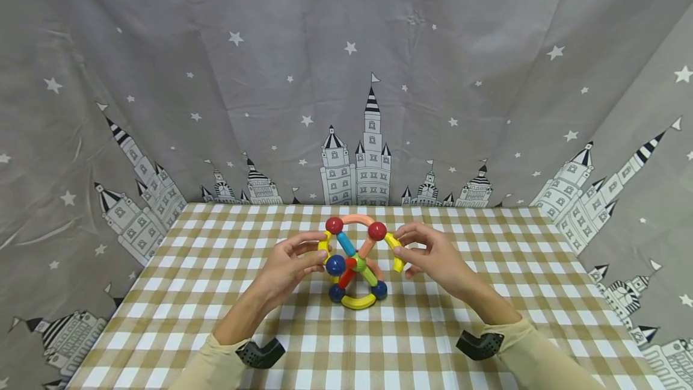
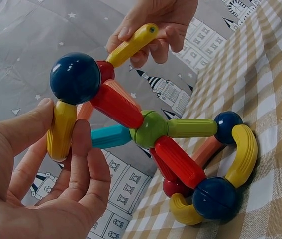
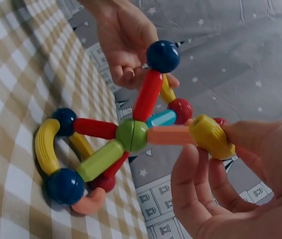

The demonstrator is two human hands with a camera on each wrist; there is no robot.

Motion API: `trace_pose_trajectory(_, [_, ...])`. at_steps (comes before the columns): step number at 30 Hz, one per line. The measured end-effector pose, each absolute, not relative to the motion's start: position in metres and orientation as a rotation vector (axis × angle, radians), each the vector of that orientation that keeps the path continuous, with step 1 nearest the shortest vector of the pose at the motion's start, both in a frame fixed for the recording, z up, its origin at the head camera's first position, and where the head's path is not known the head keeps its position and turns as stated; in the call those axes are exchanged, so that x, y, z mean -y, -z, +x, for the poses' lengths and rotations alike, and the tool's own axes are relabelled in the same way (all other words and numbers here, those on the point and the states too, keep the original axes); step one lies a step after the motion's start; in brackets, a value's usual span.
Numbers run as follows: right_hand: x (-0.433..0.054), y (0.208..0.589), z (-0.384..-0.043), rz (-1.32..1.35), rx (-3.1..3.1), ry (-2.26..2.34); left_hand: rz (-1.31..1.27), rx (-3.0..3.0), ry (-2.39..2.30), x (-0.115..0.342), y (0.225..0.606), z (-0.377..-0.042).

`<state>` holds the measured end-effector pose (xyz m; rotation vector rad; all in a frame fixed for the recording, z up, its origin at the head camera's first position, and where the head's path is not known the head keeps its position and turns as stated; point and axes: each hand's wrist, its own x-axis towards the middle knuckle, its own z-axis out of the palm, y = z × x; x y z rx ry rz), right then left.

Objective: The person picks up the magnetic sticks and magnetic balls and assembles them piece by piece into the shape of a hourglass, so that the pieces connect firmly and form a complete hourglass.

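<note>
A build of coloured magnetic rods and balls stands on the checked cloth, its rods spreading from a light-green centre ball (image 2: 150, 130). My left hand (image 1: 287, 265) pinches a curved yellow rod (image 2: 61, 130) between thumb and fingers; the rod meets a dark-blue ball (image 2: 75, 78). On the other side, my right hand (image 1: 437, 256) holds a second curved yellow rod (image 3: 212, 138). One end of that rod is at a red ball (image 1: 377, 231), and its other end points free. A curved peach rod (image 1: 357, 219) arches between the two upper red balls. Blue balls and curved yellow rods form the base.
The brown-and-white checked cloth (image 1: 162, 294) covers the table. Behind it hangs a grey curtain (image 1: 346, 107) printed with castles and stars. A black wrist device (image 1: 261, 354) sits at the left sleeve, another black device (image 1: 479, 345) at the right.
</note>
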<state>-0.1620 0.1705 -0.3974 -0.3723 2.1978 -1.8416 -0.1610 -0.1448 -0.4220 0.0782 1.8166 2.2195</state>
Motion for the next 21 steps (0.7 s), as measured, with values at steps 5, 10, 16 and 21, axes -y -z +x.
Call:
trace_pose_trajectory(5, [-0.167,0.399,-0.16,-0.318,-2.174,1.886,0.069,-1.813,-2.225,0.144,0.422,-0.161])
trace_pose_trajectory(10, [-0.166,0.401,-0.157,-0.309,-2.079,1.935,0.062,-1.809,-2.233,0.144,0.422,-0.16])
trace_pose_trajectory(16, [-0.163,0.402,-0.15,-0.347,-1.924,2.017,0.054,-1.803,-2.242,0.143,0.422,-0.159])
trace_pose_trajectory(21, [-0.154,0.402,-0.143,-0.305,-1.865,2.093,0.057,-1.781,-2.269,0.142,0.42,-0.158])
